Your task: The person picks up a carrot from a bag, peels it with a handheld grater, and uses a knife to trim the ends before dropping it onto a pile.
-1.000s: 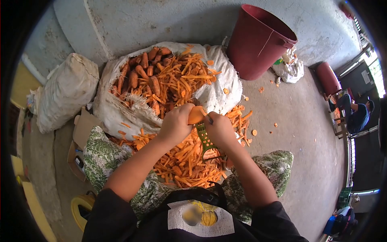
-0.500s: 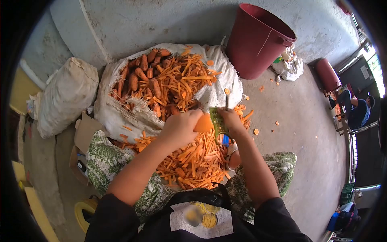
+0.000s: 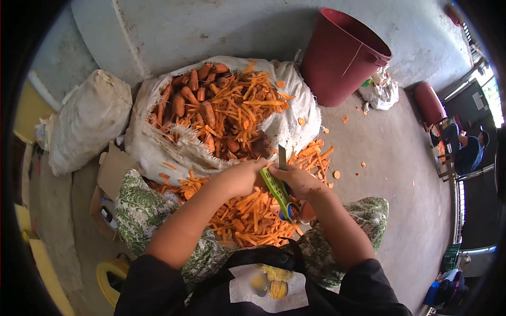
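Note:
My left hand is closed round a carrot, mostly hidden by the fingers. Right beside it, my right hand grips a green slotted peeler, tilted down to the right, with a blue part near its lower end. A knife blade sticks up from the same hand. Under both hands lies a heap of cut carrot strips. Beyond them, an opened white sack holds whole carrots and more strips.
A tall maroon bin stands behind the sack at the right, near a white plastic bag. A full sack and a cardboard box are at the left. A person sits far right.
The peeler has swung from nearly upright to a slant, and both hands have moved slightly down and closer together. The carrot's bright orange end is now hidden.

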Motion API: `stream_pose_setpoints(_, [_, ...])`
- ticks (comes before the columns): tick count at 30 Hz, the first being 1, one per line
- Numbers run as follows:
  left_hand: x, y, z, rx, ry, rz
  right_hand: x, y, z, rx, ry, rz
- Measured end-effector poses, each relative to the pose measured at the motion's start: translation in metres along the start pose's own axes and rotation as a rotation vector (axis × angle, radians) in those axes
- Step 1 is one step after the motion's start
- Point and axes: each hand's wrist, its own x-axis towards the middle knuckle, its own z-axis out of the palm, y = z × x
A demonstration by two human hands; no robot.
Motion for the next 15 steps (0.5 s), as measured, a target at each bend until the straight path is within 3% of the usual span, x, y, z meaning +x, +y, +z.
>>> stream_pose_setpoints(2, [-0.008, 0.003, -0.011, 0.317, -0.039, 0.004, -0.005, -0.003, 0.0, -0.077, 0.012, 0.058])
stream_pose_setpoints(4, [-0.017, 0.014, -0.033, 0.323, -0.076, -0.095, -0.001, 0.0, -0.018, -0.487, -0.035, 0.068])
stream_pose_setpoints(5, [-0.02, 0.008, -0.036, 0.301, 0.045, -0.045, 0.009, 0.003, -0.054, -0.655, -0.136, -0.15])
stream_pose_setpoints(7, [-0.026, 0.004, -0.042, 0.273, 0.192, 0.002, -0.007, -0.061, -0.097, -0.882, 0.093, -0.229])
stream_pose_setpoints(8, [-0.027, 0.002, -0.041, 0.27, 0.194, 0.0, -0.012, -0.089, -0.133, -0.896, 0.248, -0.409])
stream_pose_setpoints(9, [-0.028, 0.0, -0.039, 0.313, 0.184, 0.004, -0.036, -0.142, -0.132, -0.959, 0.666, -0.198])
stream_pose_setpoints(10, [-0.028, 0.0, -0.037, 0.357, 0.174, 0.011, -0.055, -0.167, -0.142, -0.558, 0.569, -0.618])
stream_pose_setpoints(11, [-0.029, 0.004, -0.038, 0.356, 0.176, 0.017, -0.061, -0.195, -0.186, -0.771, 0.658, -0.82])
stream_pose_setpoints(12, [-0.031, 0.01, -0.042, 0.343, 0.053, -0.04, -0.065, -0.214, -0.202, -0.404, 0.816, -0.902])
stream_pose_setpoints(13, [-0.033, 0.012, -0.046, 0.329, -0.07, -0.098, -0.059, -0.237, -0.268, -0.228, 0.942, -0.939])
stream_pose_setpoints(15, [-0.033, 0.003, -0.042, 0.34, -0.009, -0.038, -0.073, -0.24, -0.253, -0.259, 0.934, -1.012])
